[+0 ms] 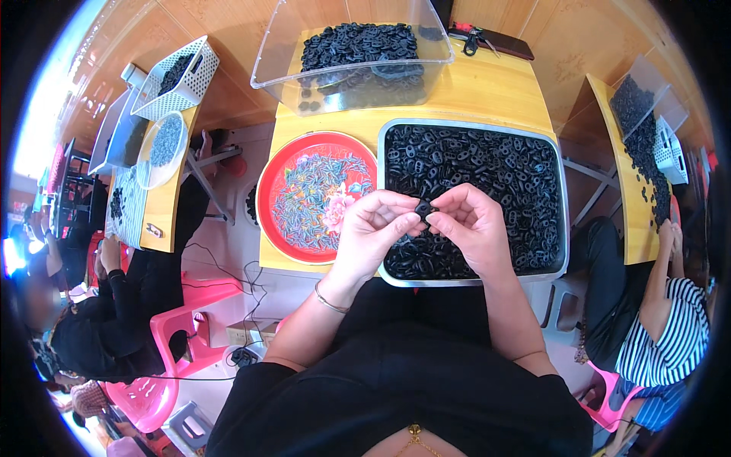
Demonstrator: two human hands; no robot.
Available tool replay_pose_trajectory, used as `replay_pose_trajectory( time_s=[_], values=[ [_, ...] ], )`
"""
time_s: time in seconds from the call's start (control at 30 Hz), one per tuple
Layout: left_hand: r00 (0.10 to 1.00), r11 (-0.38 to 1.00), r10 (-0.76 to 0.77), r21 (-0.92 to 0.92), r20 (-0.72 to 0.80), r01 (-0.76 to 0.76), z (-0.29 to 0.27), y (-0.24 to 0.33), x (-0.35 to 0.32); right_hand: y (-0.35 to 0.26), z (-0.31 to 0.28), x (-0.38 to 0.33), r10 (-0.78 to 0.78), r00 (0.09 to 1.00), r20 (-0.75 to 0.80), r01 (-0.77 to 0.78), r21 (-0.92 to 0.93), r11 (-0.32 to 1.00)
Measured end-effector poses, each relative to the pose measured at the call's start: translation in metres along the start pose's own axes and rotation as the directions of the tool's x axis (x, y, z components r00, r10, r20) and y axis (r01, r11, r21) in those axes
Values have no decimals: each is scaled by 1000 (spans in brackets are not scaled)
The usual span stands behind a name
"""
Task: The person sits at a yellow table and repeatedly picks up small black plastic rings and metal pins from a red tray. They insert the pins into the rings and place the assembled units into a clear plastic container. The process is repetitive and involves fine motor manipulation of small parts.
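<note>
Between the fingertips of both hands is a small black piece [423,208], mostly covered by the fingers. My left hand [379,221] pinches it from the left, and my right hand [470,222] pinches it from the right. Both are held over the left part of a metal tray [565,221] full of small black oval pieces [487,164] with holes in them. Left of that tray, beside my left hand, sits a red round tray [266,221] with a flower print. Many thin, small metallic pieces [304,198] lie scattered across it.
A see-through bin [343,95] of black pieces stands at the table's far side. Scissors [472,39] lie at the far right. People work at side tables [164,221] on the left and right [636,240]. Pink chairs [183,327] and a dark cable [251,293] are lower left.
</note>
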State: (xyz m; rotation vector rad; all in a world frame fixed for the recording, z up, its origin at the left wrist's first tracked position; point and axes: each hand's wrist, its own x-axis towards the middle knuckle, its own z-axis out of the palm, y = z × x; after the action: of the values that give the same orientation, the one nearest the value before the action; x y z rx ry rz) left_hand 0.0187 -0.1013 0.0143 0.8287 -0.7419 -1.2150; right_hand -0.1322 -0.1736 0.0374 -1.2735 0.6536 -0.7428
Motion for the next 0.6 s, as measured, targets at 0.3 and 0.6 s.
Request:
replay_pose_trajectory(
  time_s=[0.3,0.6],
  values=[
    [1000,999,-31,13,-2,31,1,-4,-2,4,-4,-4,15,1000,-6,-15,15,1000],
    [999,998,-44,36,14,44,1,-4,-2,3,-6,-6,34,999,2,-34,28,999]
  ],
)
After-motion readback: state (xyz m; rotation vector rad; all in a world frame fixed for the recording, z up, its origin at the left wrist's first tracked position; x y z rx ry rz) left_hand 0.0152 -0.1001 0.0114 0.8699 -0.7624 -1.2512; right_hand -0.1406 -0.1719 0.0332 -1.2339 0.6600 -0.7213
